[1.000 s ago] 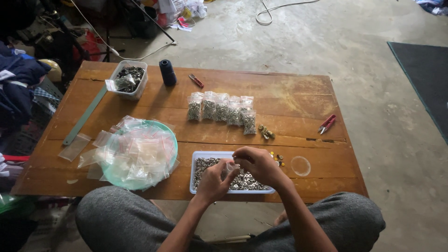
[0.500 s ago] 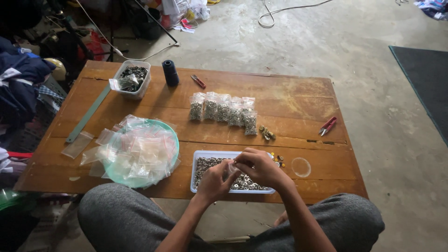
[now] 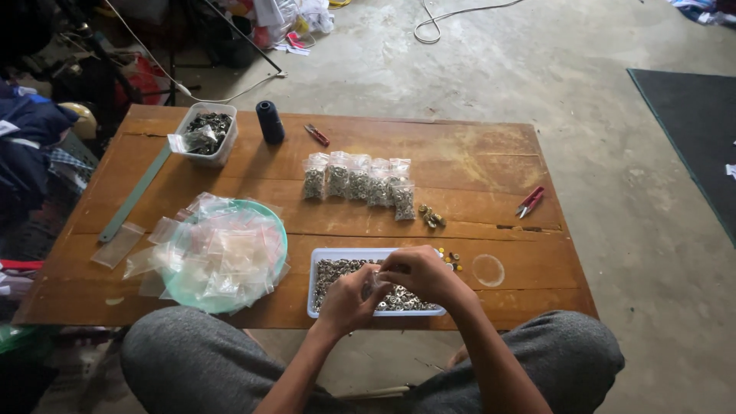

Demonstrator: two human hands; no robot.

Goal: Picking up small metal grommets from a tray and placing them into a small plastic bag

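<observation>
Hands met over a white tray [image 3: 316, 270] of small metal pieces [image 3: 337, 270] at the near edge of the wooden surface [image 3: 475, 165]. The left hand [image 3: 349, 299] and the right hand [image 3: 422, 274] were pressed close together, and between them a small clear bag [image 3: 373, 285] seemed to be pinched; each grip was clenched around it, though the fingers hid most of the bag. To fill it well, I think the bag mouth should be kept open directly above the tray, so dropped pieces fall back inside. Filled bags [image 3: 356, 182] stood in a row further away. Empty bags [image 3: 222, 257] were piled on a green plate [image 3: 280, 239] to the left. Red clippers [image 3: 529, 202] lay well apart on the right.
</observation>
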